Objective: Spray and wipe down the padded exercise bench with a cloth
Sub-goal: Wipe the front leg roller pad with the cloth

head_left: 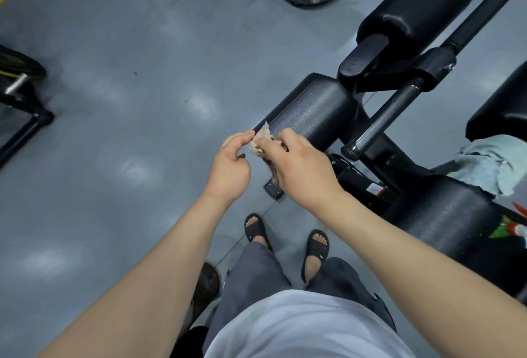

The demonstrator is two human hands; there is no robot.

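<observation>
Shirt [299, 326], left hand [232, 158] and right hand [296, 166] pinching cloth [261, 141] at bench pad [313, 109], teal towel [490, 163]

Padded exercise bench [445, 215]: black upholstered pads on a dark metal frame, running diagonally from lower right to upper centre. The small end pad [313, 112] is rounded, with a ribbed sheen on its top. Cloth [262, 141]: small, pale beige, crumpled, held between the left hand [231, 158] and right hand [296, 166] just at the end pad's near corner. Spray bottle [513, 226]: red, white and green, only partly in view, lying on the larger near pad at the right edge.
</observation>
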